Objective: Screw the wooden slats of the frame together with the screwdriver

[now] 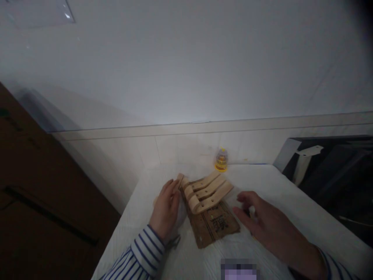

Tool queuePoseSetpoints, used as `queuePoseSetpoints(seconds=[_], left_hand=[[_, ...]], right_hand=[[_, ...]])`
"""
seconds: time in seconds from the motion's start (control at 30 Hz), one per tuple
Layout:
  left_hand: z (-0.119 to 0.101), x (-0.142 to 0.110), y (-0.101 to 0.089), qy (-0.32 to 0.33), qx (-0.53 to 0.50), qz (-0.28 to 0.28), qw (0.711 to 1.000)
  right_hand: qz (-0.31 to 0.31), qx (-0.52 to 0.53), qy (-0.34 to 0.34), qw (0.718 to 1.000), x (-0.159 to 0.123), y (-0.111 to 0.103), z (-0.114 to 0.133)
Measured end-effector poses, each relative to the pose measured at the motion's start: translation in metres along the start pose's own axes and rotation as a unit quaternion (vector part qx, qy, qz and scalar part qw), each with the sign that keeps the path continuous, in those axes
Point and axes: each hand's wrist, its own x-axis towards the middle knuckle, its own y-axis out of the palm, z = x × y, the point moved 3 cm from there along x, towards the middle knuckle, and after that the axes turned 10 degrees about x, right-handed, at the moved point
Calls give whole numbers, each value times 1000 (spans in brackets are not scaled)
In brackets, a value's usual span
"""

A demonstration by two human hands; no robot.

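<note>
A pale wooden piece (208, 193) of several parallel slats with small holes, rounded at the left end, rests at a slant on a worn brown cardboard sheet (225, 227). My left hand (166, 210) is at its left end, fingertips closed against a short wooden part (181, 179) there. To the right of the slats, my right hand (262, 221) hovers with its thumb and bent forefinger apart. Its other fingers are mostly hidden. A small pale-yellow bit shows under that hand, too small to name. Dark printed characters mark the cardboard.
The table (140, 221) has a wrinkled white cover. A small clear container (221, 160) with yellow parts stands at its back edge, near the white wall (186, 70). Brown furniture (52, 186) is at left, dark panels (335, 167) at right. A dark thin object (175, 242) lies by my left cuff.
</note>
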Motion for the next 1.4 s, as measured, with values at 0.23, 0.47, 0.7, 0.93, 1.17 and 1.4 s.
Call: queuePoseSetpoints(seconds=[0.23,0.47,0.7,0.93,1.17,1.4], left_hand=[[-11,35,19,10,30,62,998],[-8,33,24,-5,-24,58,998],[-15,26,15,4,9,57,998],[-21,4,-4,-3,48,79,996],[-28,-19,-20,-7,43,105,994],[-35,-37,-27,-17,47,153,987]], right_hand=[[78,-193,-117,971,-39,36,41],[91,-231,-104,963,-37,51,54],[85,-222,-83,968,-37,56,56],[130,-166,-107,972,-35,32,41],[179,-122,-146,965,-28,16,15],[205,-98,-161,960,-22,4,4]])
